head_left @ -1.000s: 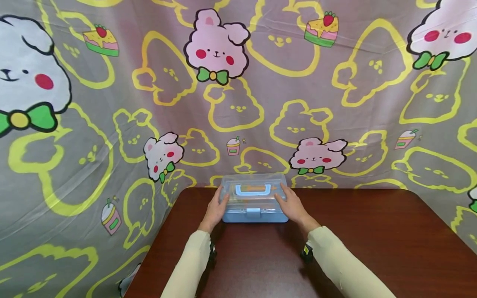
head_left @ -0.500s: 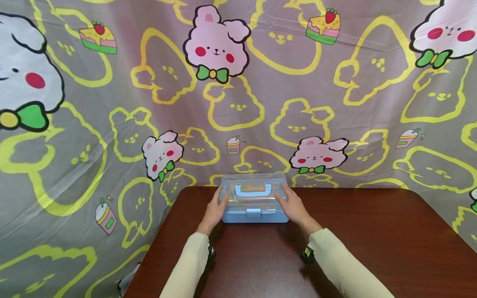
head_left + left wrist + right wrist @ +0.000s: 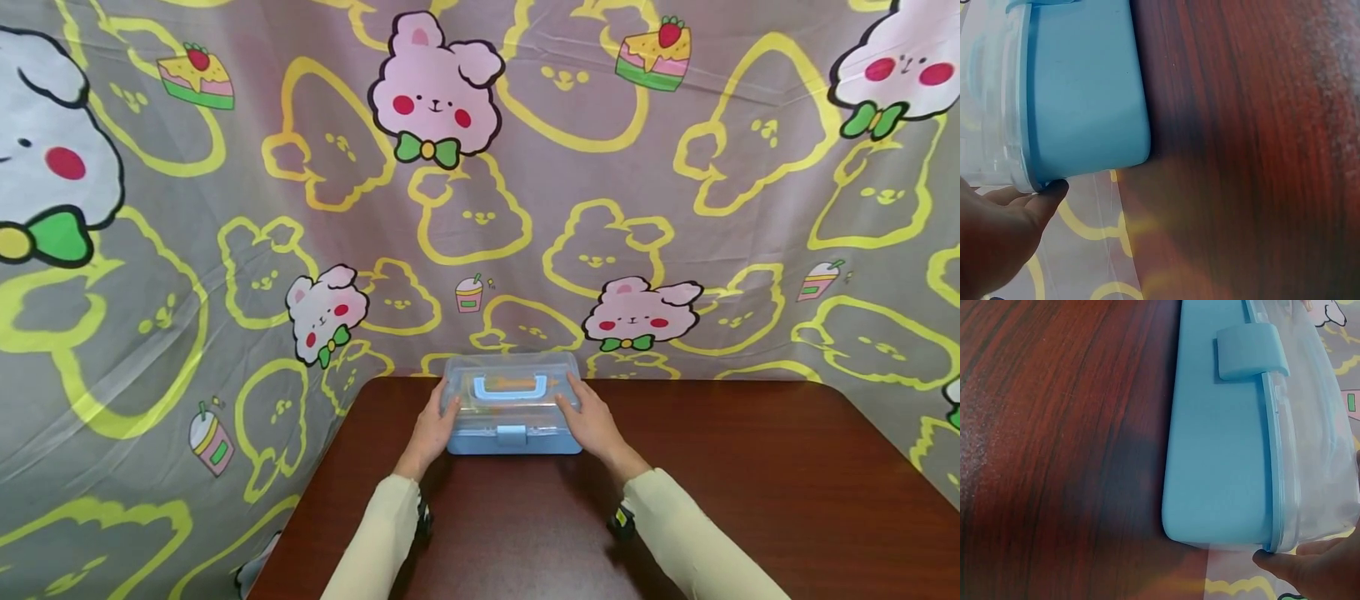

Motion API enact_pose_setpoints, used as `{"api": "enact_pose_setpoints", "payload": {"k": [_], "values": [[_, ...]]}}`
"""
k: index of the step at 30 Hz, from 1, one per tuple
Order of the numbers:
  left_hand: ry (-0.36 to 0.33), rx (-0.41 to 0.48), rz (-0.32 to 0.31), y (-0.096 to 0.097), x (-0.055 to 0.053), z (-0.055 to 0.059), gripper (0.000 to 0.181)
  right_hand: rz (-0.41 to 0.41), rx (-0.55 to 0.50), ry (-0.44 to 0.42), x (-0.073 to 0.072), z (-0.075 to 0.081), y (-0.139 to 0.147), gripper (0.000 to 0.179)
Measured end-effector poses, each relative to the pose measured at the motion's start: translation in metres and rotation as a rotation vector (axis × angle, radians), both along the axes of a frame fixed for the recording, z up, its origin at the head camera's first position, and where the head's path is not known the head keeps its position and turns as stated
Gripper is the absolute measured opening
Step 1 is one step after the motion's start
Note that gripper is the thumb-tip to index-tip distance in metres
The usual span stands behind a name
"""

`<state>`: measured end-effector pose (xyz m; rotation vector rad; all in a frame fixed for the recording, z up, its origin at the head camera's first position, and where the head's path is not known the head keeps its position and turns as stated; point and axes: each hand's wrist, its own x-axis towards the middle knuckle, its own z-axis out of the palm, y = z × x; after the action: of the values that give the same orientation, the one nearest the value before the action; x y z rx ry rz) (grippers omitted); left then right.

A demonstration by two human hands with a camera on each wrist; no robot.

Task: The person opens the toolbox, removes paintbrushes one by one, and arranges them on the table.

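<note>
A storage box with a light blue base (image 3: 476, 442) and a clear lid (image 3: 555, 417) sits at the back of the table in the head view. Its blue carrying handle (image 3: 510, 393) lies on top, and a blue latch (image 3: 512, 435) is down over the front seam. Something orange shows faintly through the lid. My left hand (image 3: 432, 427) grips the box's left end, thumb toward the lid. At the opposite end my right hand (image 3: 595, 422) holds it likewise. Both wrist views show fingertips at the rim where lid meets base; the far fingers are partly hidden.
The box stands on a dark reddish-brown wooden table (image 3: 720, 475). Close behind the table's back edge hangs a grey curtain (image 3: 525, 258) with cartoon rabbits, and it continues along the left side.
The box has slid very slightly toward me, with both hands still at its ends. The head view has shifted a little.
</note>
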<state>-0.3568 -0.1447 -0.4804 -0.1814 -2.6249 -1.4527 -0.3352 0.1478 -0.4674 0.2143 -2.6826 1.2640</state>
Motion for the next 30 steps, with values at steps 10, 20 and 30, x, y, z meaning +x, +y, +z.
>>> {"api": "enact_pose_setpoints", "payload": {"k": [10,20,30], "values": [[0.031,-0.054,0.001,0.001,0.004,0.000,0.062,-0.017,0.004,0.018,0.006,-0.002,0.003,0.067],[0.030,-0.053,0.005,-0.001,0.013,0.001,0.062,-0.021,0.025,0.018,0.015,-0.002,0.003,0.067],[0.041,-0.044,-0.024,0.003,0.022,0.002,0.061,-0.032,0.047,0.026,0.023,-0.001,0.007,0.066]]}}
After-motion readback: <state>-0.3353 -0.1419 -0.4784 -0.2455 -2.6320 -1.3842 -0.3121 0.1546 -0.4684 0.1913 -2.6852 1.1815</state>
